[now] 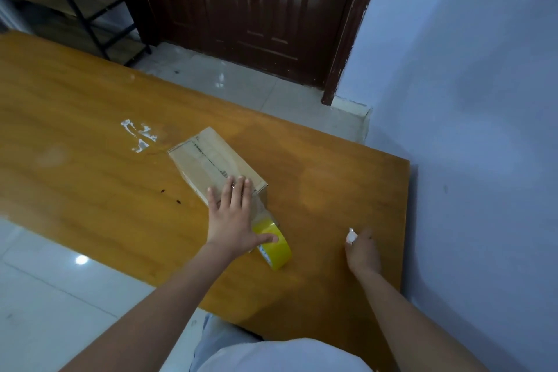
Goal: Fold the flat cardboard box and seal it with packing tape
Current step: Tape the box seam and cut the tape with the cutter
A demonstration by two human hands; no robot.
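head view blurred your right hand (pixel 363 254), so i couldn't tell whether its fingers pinched the small white object (pixel 351 235) at their tips. your left hand (pixel 234 216) lay flat, fingers straight on the cardboard box's (pixel 211 160) near end mid-table (pixel 90 142), thumb touching the yellow tape roll (pixel 274 246).

Plain indoor rm, prob storeroom/office: wood table (pixel 90 136), dark door (pixel 250 6), metal shelving (pixel 81 6), tiled floor (pixel 45 296).

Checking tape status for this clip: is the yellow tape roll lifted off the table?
No. The tape roll rests on the table beside the left hand, which presses the cardboard box.
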